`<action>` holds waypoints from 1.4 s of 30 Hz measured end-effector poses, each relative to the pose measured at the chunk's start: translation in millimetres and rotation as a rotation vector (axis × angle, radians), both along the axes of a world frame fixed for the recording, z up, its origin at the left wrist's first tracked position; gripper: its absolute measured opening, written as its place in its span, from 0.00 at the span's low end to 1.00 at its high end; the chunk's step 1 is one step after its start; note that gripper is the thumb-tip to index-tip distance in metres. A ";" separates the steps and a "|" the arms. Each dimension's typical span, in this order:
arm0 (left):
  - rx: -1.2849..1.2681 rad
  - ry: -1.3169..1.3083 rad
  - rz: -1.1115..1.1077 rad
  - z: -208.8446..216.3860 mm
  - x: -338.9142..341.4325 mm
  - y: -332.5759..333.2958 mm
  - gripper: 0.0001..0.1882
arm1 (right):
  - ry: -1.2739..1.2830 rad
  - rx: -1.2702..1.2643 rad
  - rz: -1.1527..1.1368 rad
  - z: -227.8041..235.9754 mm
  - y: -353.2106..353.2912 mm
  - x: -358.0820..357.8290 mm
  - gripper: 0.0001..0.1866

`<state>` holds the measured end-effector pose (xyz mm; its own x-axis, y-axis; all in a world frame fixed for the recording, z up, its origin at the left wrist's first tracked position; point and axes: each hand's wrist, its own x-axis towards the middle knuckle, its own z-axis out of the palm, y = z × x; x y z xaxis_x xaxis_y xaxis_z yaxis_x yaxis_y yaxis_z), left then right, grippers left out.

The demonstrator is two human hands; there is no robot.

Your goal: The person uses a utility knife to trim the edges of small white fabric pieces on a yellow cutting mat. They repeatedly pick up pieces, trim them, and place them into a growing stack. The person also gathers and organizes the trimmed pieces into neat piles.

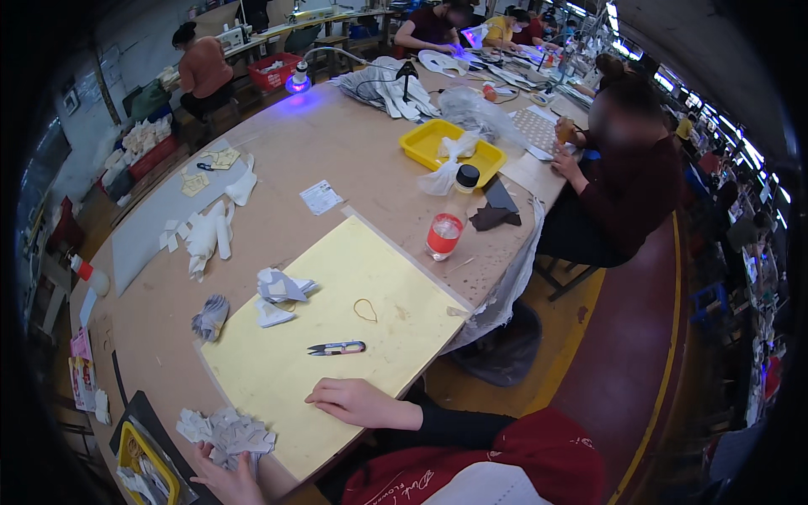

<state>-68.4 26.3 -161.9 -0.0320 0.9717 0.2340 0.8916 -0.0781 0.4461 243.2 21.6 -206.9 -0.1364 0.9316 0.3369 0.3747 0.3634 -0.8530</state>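
Observation:
My left hand (pixel 229 481) is at the near left, fingers and thumb spread apart, against the near edge of a heap of grey-white fabric pieces (pixel 234 436). Whether its fingertips press on the pieces is hard to make out. My right hand (pixel 358 402) lies on the near edge of a yellow sheet (pixel 337 295), fingers stretched to the left with nothing visible in them. Just beyond it are thread snips (pixel 337 348) and a loose rubber band (pixel 365 310). Farther off, a small stack of grey pieces (pixel 283 286) rests on the sheet, with a grey bundle (pixel 210 317) beside it.
A yellow basket (pixel 172 480) of scraps stands at the near left. A clear bottle with red label (pixel 444 234) and a yellow tray (pixel 412 143) are toward the far right. A lit lamp (pixel 298 82) stands farther back. A co-worker (pixel 631 177) sits at the right edge.

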 end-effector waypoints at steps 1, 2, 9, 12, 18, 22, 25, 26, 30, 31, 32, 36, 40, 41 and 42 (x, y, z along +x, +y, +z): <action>-0.030 0.052 0.079 -5.9 -1.7 2.1 0.44 | -0.027 -0.016 0.032 -0.2 0.5 -2.1 0.09; -0.048 0.080 0.075 -18.2 -12.7 5.1 0.43 | -0.055 -0.035 0.059 -0.6 0.4 -3.2 0.10; -0.128 -0.312 -0.108 -54.3 -21.8 10.5 0.34 | 0.018 0.133 0.068 12.7 9.9 -73.3 0.36; -0.027 -0.511 -0.188 -26.0 29.6 3.2 0.31 | -0.254 0.161 0.179 -8.9 13.3 -112.4 0.40; 0.197 -0.599 -0.435 -14.4 17.6 -1.7 0.35 | 0.188 0.189 0.255 -15.0 20.8 -148.1 0.43; 0.095 -0.513 -0.374 -51.8 -13.0 11.1 0.38 | -0.151 0.193 0.145 -3.3 20.2 -132.7 0.39; 0.072 -0.489 -0.373 -65.4 -23.5 14.3 0.40 | -0.038 0.235 0.280 -15.8 19.3 -142.4 0.41; 0.069 -0.479 -0.380 -69.0 -27.0 15.3 0.40 | 0.009 0.281 0.286 -20.8 20.3 -145.2 0.41; 0.083 -0.436 -0.433 -86.2 -46.8 20.5 0.43 | 0.136 0.208 0.175 -29.3 23.1 -148.5 0.39; 0.096 -0.418 -0.454 -91.1 -53.9 21.1 0.44 | 0.151 0.126 0.112 -28.1 23.3 -148.9 0.38; 0.105 -0.404 -0.469 -93.3 -59.1 24.1 0.44 | 0.090 0.153 0.123 -27.3 23.6 -150.1 0.38; 0.061 -0.452 -0.434 -84.7 -43.7 27.0 0.43 | -0.022 0.217 0.143 -26.2 23.4 -158.5 0.37; 0.022 -0.497 -0.396 -72.4 -31.6 27.8 0.40 | -0.038 0.191 0.106 -19.1 23.1 -159.1 0.37; 0.014 -0.506 -0.392 -70.9 -28.8 28.6 0.39 | -0.036 0.161 0.110 -14.2 21.3 -158.6 0.36; 0.011 -0.510 -0.388 -69.1 -26.2 32.0 0.38 | -0.034 0.130 0.112 -8.9 19.7 -158.9 0.35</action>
